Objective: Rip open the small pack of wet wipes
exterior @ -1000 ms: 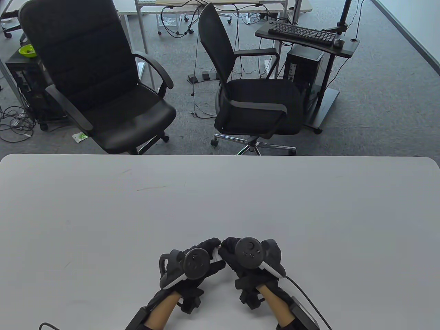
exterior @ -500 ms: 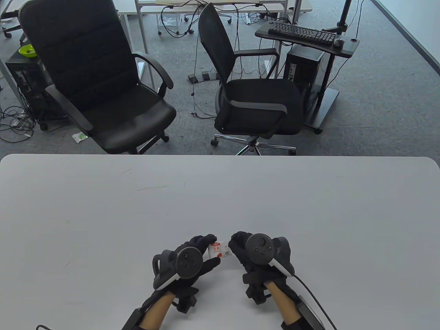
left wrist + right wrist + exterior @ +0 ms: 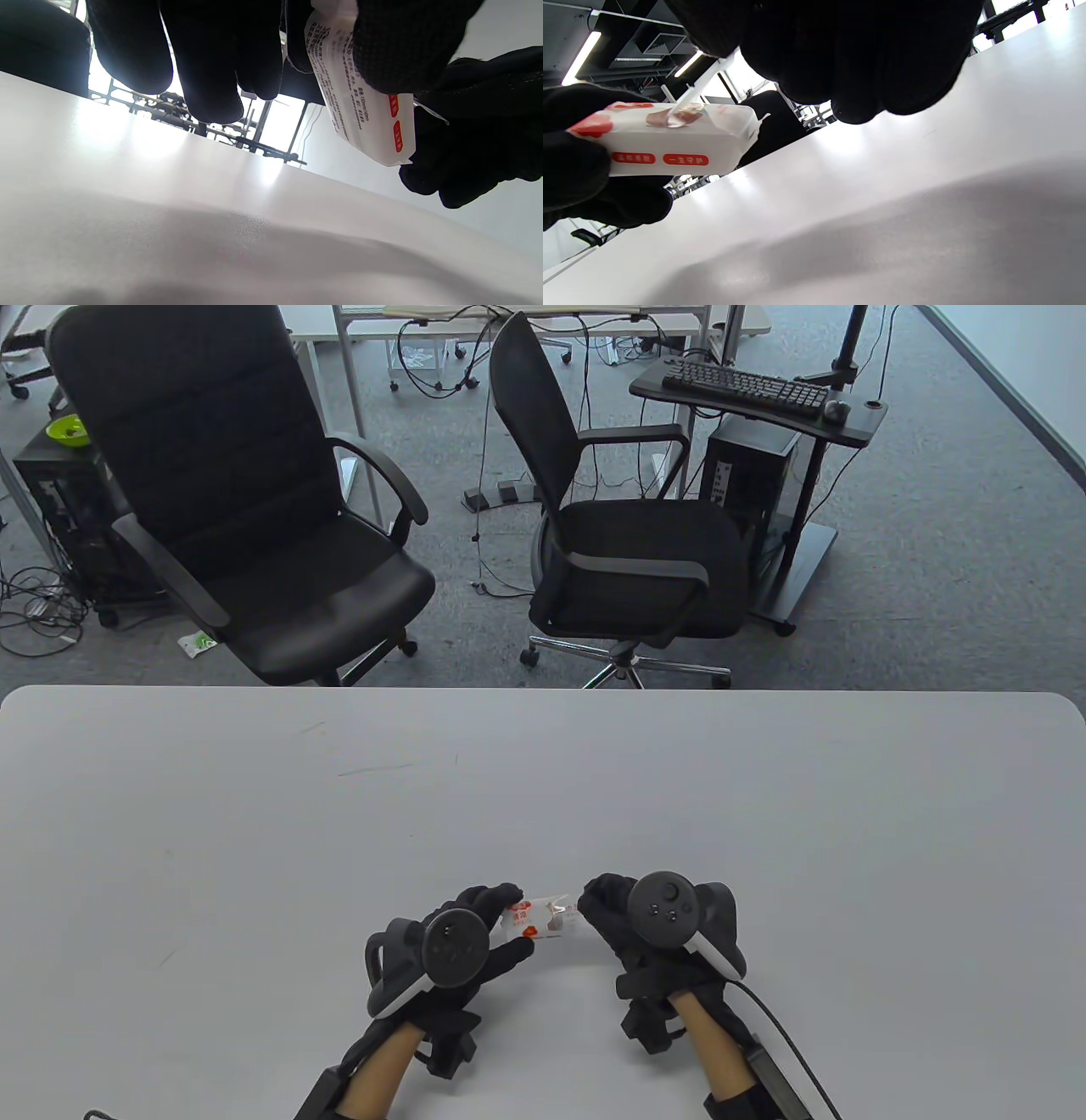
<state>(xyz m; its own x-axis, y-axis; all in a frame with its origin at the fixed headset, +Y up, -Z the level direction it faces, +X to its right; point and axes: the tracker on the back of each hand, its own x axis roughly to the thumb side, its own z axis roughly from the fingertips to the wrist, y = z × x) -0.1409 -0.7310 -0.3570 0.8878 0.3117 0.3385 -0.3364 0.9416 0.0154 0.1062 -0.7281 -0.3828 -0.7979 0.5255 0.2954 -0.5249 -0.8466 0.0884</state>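
Table view: we see both hands at the wipes pack (image 3: pixel 540 920).
Our left hand (image 3: pixel 462 937) grips it above the bench (image 3: pixel 254 831); whether our right hand (image 3: pixel 645 920) holds it, we cannot tell.

Left hand (image 3: pixel 297 42) pinches the wipes pack (image 3: pixel 360 114) above the table (image 3: pixel 169 212).

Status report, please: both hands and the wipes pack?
Left hand grips wipes pack above table. Right hand at its other end, grip unclear. Nothing in the way.

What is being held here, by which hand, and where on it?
The left hand grips the wet wipes pack by its left end; the right hand holds something at its right end.
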